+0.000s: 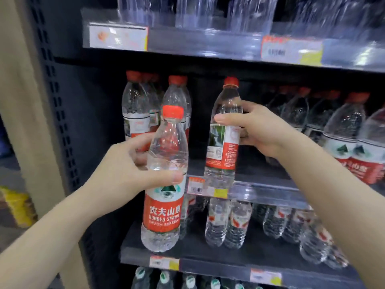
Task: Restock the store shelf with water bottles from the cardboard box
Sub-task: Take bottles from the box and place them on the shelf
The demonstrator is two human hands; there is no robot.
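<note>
My left hand (127,165) grips a clear water bottle (164,207) with a red cap and red label, held upright in front of the shelves. My right hand (264,130) grips a second red-capped water bottle (224,130), slightly tilted, over an open gap on the middle shelf (260,184). Its base hovers at the shelf's front edge. Two matching bottles (135,109) stand at the left of that shelf, and a row of them (343,130) fills the right side. The cardboard box is not in view.
An upper shelf (204,44) holds clear bottles behind price tags. A lower shelf (239,257) carries smaller clear bottles, with green-capped bottles (164,277) below it. A beige pillar (27,101) stands to the left of the dark shelf frame.
</note>
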